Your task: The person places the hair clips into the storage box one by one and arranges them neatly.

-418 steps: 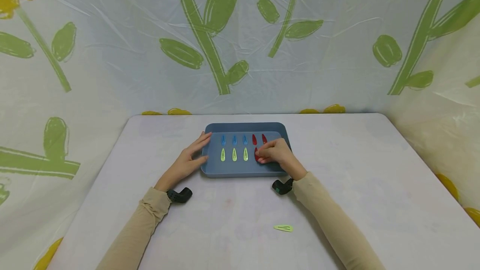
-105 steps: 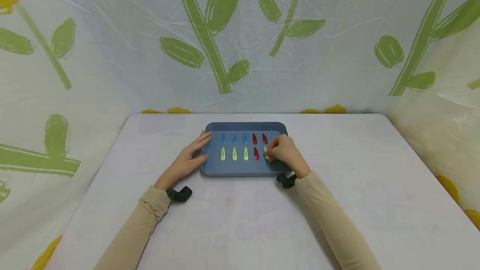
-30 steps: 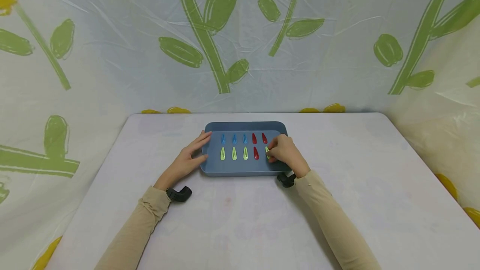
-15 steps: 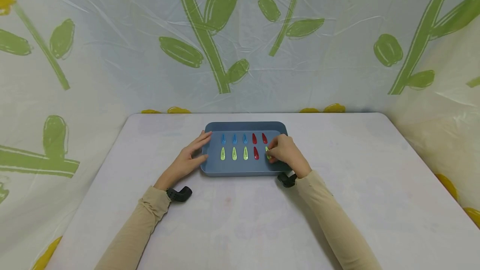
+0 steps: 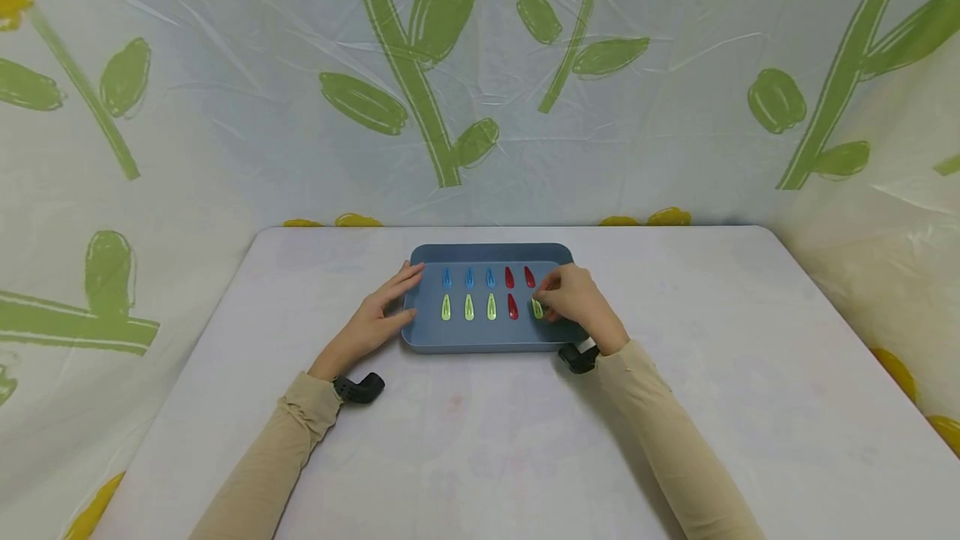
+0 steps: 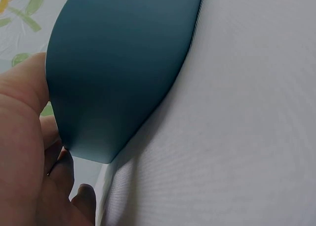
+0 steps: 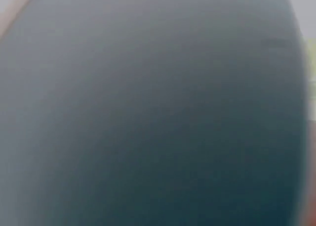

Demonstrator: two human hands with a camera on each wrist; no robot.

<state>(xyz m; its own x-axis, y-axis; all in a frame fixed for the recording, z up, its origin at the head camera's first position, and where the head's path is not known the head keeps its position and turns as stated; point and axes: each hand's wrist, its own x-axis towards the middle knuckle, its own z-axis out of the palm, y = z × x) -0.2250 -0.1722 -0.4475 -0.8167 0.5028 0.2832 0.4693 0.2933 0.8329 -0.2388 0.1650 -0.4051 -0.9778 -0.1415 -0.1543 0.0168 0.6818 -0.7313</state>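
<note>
A blue-grey tray [image 5: 480,338] holds hair clips in two rows. Blue clips [image 5: 469,277] and red clips [image 5: 509,277] form the back row; light-green clips [image 5: 468,307] and one red clip [image 5: 513,307] lie in front. At the front row's right end, my right hand [image 5: 577,298] pinches a slightly tilted light-green hair clip [image 5: 537,308], partly hidden by its fingers. My left hand [image 5: 372,319] rests against the tray's left end, fingers extended; in the left wrist view its thumb [image 6: 29,80] touches the tray wall [image 6: 118,77]. Blurred tray wall [image 7: 163,107] fills the right wrist view.
The tray stands near the back of a white table [image 5: 465,440]. A flower-patterned sheet [image 5: 262,107] hangs behind the table and along both sides. Black wrist cameras [image 5: 360,388] sit below each hand, the right one close to the tray's front corner.
A light-green clip lay on the table near the front earlier; now one is at the row's right end. In the last half second my right hand shifted slightly right, showing more of it.
</note>
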